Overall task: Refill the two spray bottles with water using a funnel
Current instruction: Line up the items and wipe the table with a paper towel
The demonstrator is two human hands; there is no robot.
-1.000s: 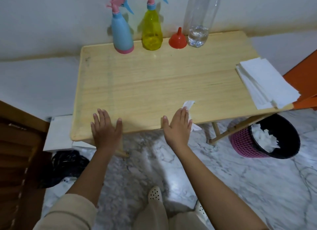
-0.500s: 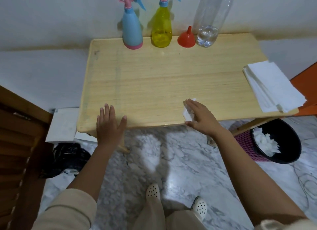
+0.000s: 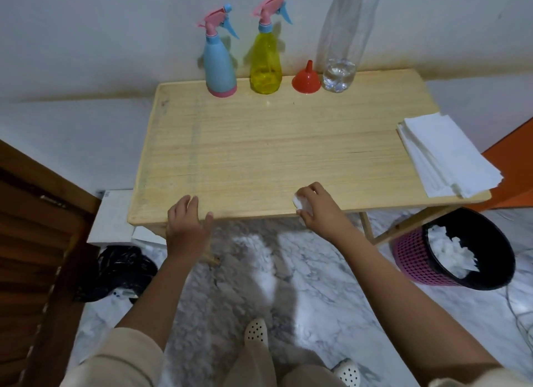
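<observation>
A blue spray bottle (image 3: 219, 66) and a yellow spray bottle (image 3: 265, 60), both with pink trigger heads on, stand at the back of the wooden table (image 3: 259, 144). Beside them sits a red funnel (image 3: 306, 79), upside down, then a tall clear plastic bottle (image 3: 340, 40) with a little water at the bottom. My left hand (image 3: 187, 222) rests flat on the table's front edge. My right hand (image 3: 317, 206) is closed around a crumpled white tissue (image 3: 300, 203) at the front edge.
A stack of white paper towels (image 3: 447, 156) lies at the table's right end. A pink bin with a black liner (image 3: 458, 257) holding used tissues stands on the marble floor, right. A wooden door (image 3: 34, 242) is at left, a black bag (image 3: 115, 271) below the table.
My right hand moved right from lying flat, closed over the tissue and crumpled it into a ball. The left hand stays on the table edge.
</observation>
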